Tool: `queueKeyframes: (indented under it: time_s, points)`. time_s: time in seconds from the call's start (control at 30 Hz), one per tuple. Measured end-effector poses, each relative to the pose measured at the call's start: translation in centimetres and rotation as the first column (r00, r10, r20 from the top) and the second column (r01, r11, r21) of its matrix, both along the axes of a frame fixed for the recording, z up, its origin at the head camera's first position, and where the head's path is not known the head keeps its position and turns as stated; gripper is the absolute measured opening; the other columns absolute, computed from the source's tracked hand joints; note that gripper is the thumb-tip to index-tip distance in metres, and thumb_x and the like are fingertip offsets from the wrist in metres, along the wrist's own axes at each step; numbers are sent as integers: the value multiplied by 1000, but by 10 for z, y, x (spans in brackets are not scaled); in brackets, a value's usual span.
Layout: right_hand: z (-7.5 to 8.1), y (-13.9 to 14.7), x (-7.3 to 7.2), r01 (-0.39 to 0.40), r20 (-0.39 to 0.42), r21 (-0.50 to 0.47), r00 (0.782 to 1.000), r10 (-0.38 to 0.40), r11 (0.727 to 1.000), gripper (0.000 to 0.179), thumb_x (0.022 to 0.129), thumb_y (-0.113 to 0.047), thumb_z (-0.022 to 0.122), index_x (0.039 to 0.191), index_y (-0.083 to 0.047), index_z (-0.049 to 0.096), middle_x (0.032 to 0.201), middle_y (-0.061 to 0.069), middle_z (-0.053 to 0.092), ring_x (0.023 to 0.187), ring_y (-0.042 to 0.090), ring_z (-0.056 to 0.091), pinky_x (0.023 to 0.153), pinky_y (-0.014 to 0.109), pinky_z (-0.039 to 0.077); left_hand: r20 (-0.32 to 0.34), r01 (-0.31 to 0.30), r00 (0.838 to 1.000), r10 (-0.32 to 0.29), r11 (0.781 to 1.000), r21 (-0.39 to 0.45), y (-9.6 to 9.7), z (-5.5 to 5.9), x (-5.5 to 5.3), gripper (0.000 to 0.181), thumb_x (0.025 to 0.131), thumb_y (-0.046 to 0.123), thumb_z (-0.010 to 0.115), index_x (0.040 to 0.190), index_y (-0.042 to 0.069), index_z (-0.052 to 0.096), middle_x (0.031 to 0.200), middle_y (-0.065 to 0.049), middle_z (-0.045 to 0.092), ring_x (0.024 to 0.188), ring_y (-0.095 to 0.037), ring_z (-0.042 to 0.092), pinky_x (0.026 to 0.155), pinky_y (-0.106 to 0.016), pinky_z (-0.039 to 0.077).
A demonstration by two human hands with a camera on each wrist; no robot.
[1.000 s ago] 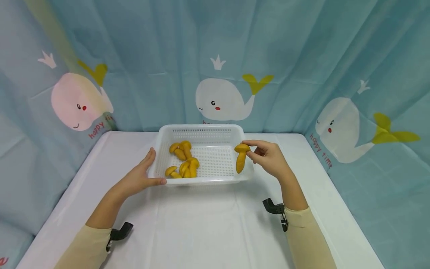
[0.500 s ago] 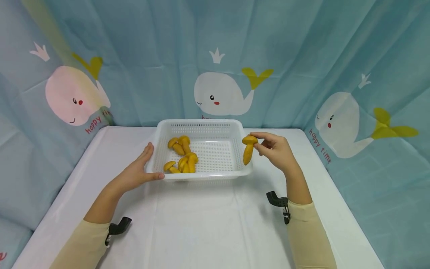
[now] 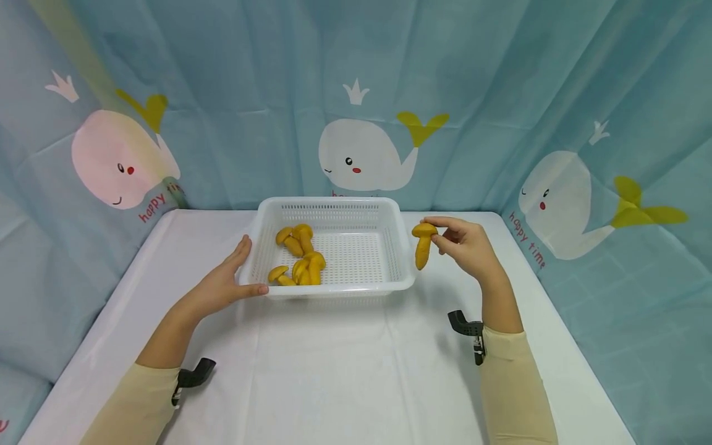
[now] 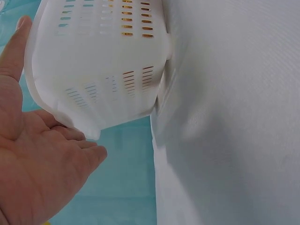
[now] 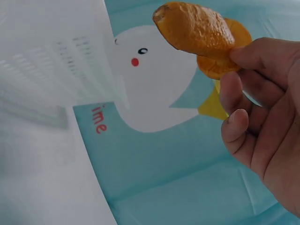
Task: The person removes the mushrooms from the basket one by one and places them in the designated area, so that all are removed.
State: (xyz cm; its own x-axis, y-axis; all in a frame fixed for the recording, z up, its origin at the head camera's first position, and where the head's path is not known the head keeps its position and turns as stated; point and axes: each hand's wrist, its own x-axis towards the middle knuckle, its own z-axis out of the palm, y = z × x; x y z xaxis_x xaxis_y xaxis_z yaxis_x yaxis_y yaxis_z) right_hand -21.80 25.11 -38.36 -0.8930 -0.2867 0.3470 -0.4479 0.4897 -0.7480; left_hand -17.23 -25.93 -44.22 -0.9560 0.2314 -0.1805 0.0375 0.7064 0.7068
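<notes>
In the head view my right hand [image 3: 464, 247] pinches a yellow-brown mushroom [image 3: 423, 246] between thumb and fingers. It hangs cap up, stem down, just outside the basket's right end. The right wrist view shows the mushroom's wrinkled stem [image 5: 197, 30] pointing away from the thumb, with the other fingers loosely bent. A white plastic basket [image 3: 334, 288] with slotted walls stands on the table. My left hand [image 3: 218, 287] rests at its near left corner, thumb along the front rim and fingers spread along the left side. Several similar mushrooms [image 3: 302, 240] lie in the basket's left half.
A white cloth [image 3: 328, 364] covers the table. Blue curtains [image 3: 267, 136] printed with whales rise behind it and at both sides. Black camera mounts [image 3: 197, 374] sit at both wrists, beside beige sleeves.
My right hand has carried the mushroom rightward, from over the basket's right end to outside its rim. The left hand stays at the basket's corner. The head view has shifted slightly.
</notes>
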Motion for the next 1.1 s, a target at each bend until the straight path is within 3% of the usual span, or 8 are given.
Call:
queueKeyframes:
  time_s: [0.2,0.43,0.8,1.1]
  points:
    - [-8,7,-5,33,29,17,999,-34,999,32,100,-16,68,132,-21,71,114,6,74,69,24,62,63,25,52,4,-5,1000,5,1000,1,-1,0,1,130,79,63,80,163,27,-12,171,2,-18,158,-43,-3,116,-74,17]
    - [-17,16,-13,78,69,28,994,-80,997,32,100,-20,68,132,-25,71,115,6,74,71,33,62,62,26,50,10,-5,1000,5,1000,5,-1,1,0,130,78,63,80,163,27,-11,171,1,-17,158,-43,-3,116,-74,16]
    - [-35,27,-35,118,165,56,978,-126,991,32,101,-24,68,133,-26,70,124,3,71,71,27,62,62,29,50,13,-9,1000,9,1000,19,-2,3,-1,130,78,62,81,163,28,-11,171,0,-17,158,-42,-4,116,-74,16]
    - [-54,35,-63,102,239,127,962,-131,987,34,101,-21,67,135,-24,69,130,4,68,82,46,62,68,41,52,16,-7,1000,7,999,36,-3,-2,1,127,80,58,81,163,31,-11,172,0,-16,158,-43,-3,115,-75,17]
